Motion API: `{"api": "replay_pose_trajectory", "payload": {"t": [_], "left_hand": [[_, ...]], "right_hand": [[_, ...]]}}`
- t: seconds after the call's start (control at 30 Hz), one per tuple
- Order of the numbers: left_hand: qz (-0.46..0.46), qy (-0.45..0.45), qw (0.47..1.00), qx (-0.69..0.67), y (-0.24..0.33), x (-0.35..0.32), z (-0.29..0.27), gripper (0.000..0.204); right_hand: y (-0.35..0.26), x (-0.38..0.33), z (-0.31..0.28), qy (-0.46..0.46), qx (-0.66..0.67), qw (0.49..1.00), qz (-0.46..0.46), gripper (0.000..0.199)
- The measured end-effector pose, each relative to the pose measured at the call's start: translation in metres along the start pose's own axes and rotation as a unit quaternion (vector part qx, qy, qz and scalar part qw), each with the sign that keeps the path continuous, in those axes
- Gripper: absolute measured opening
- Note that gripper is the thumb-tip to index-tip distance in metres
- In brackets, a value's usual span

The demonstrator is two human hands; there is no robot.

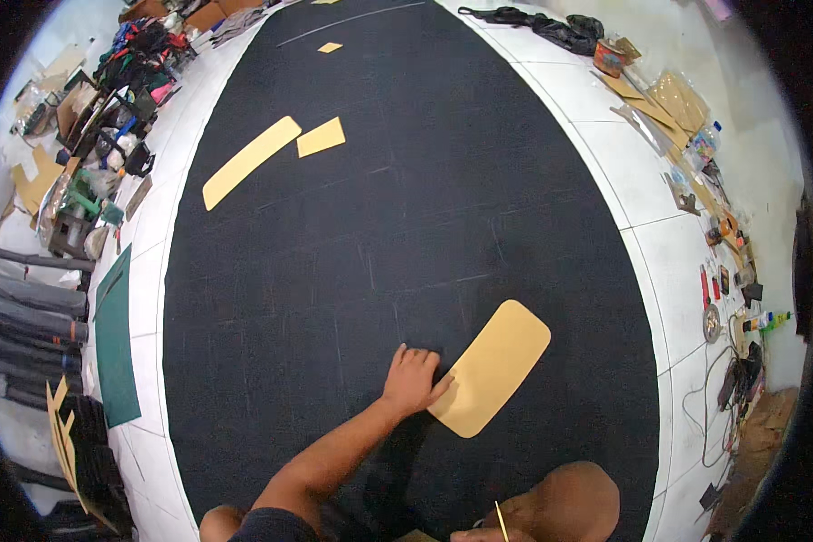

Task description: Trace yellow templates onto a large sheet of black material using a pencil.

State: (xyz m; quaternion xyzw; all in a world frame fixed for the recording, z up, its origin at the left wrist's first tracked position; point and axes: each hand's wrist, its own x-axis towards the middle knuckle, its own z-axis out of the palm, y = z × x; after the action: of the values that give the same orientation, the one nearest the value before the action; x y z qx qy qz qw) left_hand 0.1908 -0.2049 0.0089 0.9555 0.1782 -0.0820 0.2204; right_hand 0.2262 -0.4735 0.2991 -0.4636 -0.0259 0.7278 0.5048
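Observation:
A large black fabric sheet [406,208] lies spread over the white tiled floor. My left hand [413,379] rests flat on it, fingers apart, with the fingertips touching the near left edge of a tan rounded cardboard template [499,363]. Only a sliver of my right hand [479,535] shows at the bottom edge, beside my knee [569,497], and it holds a thin pale yellow stick [499,521] upright. Chalk lines faintly mark the fabric around the template.
A long tan template [249,161], a shorter one [322,137] and a small piece [331,47] lie farther up the fabric. At left are a green cutting mat [116,339], dark fabric rolls [27,307] and clutter. Tools and cables [727,298] line the right side.

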Motion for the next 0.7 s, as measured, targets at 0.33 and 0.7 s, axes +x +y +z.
{"api": "replay_pose_trajectory", "payload": {"t": [0.33,0.7], "left_hand": [[-0.107,0.113,0.986,0.064,-0.037,0.132,-0.040,0.076],[0.110,0.026,0.987,-0.111,0.055,0.144,-0.004,0.062]], "right_hand": [[0.041,0.005,-0.035,-0.038,-0.051,0.968,-0.245,0.030],[0.038,0.051,-0.079,-0.245,0.139,0.818,-0.501,0.045]]}}
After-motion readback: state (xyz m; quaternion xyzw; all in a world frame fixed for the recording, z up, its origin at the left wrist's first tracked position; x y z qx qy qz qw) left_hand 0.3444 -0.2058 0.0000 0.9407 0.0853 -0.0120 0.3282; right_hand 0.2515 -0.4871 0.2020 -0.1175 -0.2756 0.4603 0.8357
